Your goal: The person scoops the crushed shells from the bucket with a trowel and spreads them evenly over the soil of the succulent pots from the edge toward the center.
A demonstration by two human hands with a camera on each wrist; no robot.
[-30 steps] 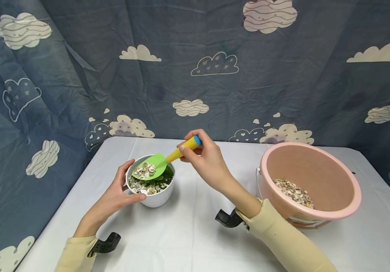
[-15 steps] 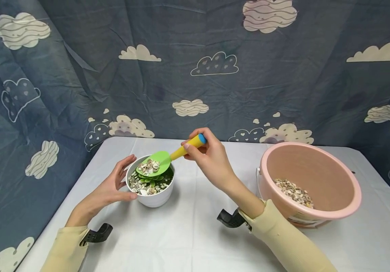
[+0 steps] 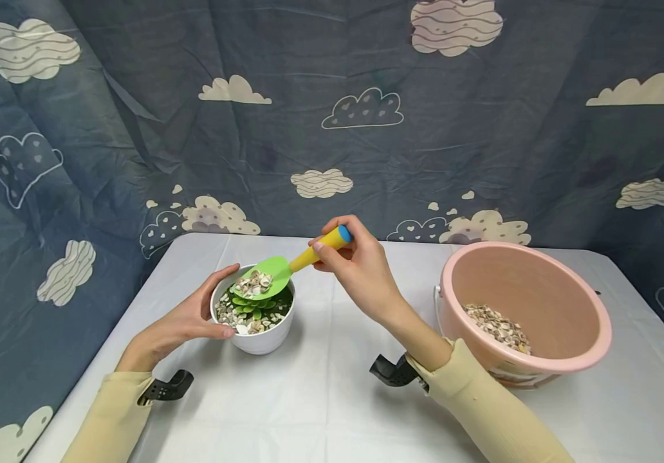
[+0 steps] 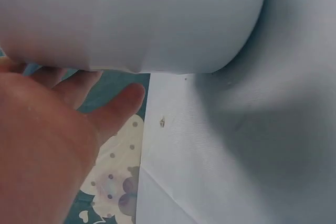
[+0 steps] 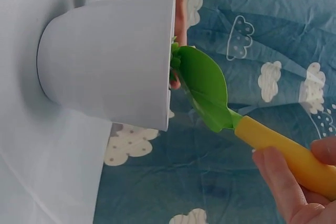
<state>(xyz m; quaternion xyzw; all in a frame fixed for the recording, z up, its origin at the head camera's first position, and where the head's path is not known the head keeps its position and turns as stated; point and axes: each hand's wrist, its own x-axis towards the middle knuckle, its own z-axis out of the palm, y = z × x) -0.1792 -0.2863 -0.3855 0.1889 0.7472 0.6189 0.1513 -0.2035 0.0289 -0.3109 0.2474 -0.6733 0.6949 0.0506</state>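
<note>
Right hand (image 3: 361,273) grips trowel (image 3: 303,259); blade (image 3: 276,275) slants down-left from fingers (image 5: 281,177), over pot (image 3: 262,342); left hand (image 3: 184,321), nearer, clasps pot.

A table spread with a smooth white cloth (image 3: 320,392) carries everything, a faint crease running down it from 12 to 6 o'clock. Standing upright on it towards 10 o'clock is a white pot (image 3: 262,339), with a pink bucket (image 3: 546,289) at 3 o'clock from the pot, well apart. A tiny dark speck (image 3: 598,292) lies just beyond the bucket's rim, between 2 and 3 o'clock.
</note>
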